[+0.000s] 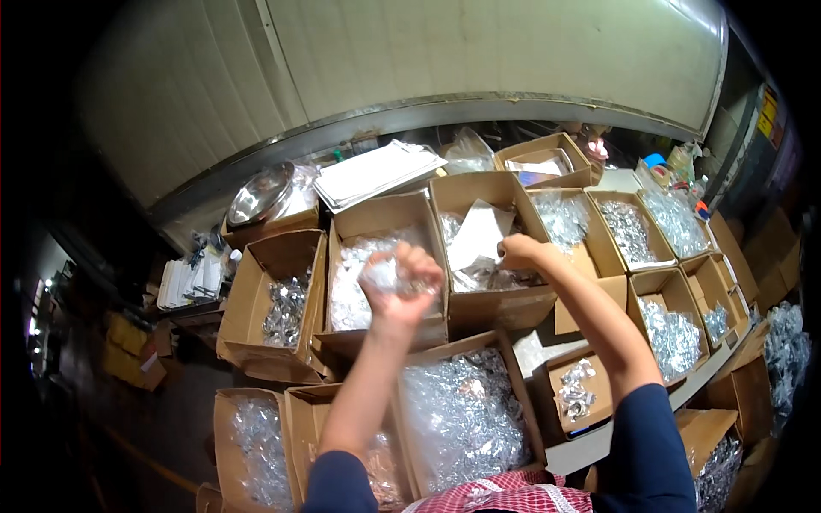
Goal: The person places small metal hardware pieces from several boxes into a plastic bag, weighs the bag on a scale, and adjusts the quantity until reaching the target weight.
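1. Hard to make out: the small clear packet clutched in the left hand, fingers curled tight around it above the carton of clear bags; contents too blurred and crinkled to tell.
2. Right hand closed with fingers bunched, reaching into the next carton beside a white paper sheet; whatever is pinched there hidden by the knuckles, so cannot tell.
3. Both forearms cut off at dark blue sleeves near the lower edge; red-and-white checked cloth only partly in view at the bottom.
4. Brown open cartons crowded together everywhere, most lined with clear film and filled with shiny silver pieces; single pieces too small to identify.
5. Small box low at right holding a few silvery items, a blue strip along its lower edge.
6. Metal bowl on a carton far left; stack of flat white sheets beside it.
7. Yellow sign at far right, curved by the lens, unreadable.
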The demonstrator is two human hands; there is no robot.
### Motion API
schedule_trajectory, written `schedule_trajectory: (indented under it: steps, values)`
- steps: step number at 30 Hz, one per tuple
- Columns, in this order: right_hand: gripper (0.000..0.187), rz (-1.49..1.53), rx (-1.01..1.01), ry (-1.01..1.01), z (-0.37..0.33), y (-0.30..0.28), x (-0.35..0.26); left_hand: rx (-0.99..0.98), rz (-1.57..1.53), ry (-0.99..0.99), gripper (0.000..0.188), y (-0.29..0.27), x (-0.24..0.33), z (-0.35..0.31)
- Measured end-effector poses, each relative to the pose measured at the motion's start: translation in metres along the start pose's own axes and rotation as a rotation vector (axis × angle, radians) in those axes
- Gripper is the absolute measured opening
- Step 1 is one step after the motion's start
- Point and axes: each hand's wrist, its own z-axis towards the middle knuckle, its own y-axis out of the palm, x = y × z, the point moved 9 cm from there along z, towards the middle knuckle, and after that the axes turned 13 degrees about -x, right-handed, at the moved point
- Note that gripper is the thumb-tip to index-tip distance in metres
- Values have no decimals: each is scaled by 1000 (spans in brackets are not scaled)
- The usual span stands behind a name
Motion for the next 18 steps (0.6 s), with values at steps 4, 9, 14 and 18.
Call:
schedule_trajectory:
  steps: [4, 9, 14, 18]
  values:
    - [28, 169, -183, 64, 14, 6, -20, 189, -1, -5, 21, -17, -9, -52]
    - [17, 223, 11, -197, -3, -15, -15, 185, 39, -250, 12, -39, -28, -89]
    - [7, 1313, 182, -452, -100, -49, -30, 175, 161, -399, 20, -47, -63, -97]
    - [12, 1130, 108, -646, -173, -50, -95, 149, 201, -526, 64, -42, -92, -99]
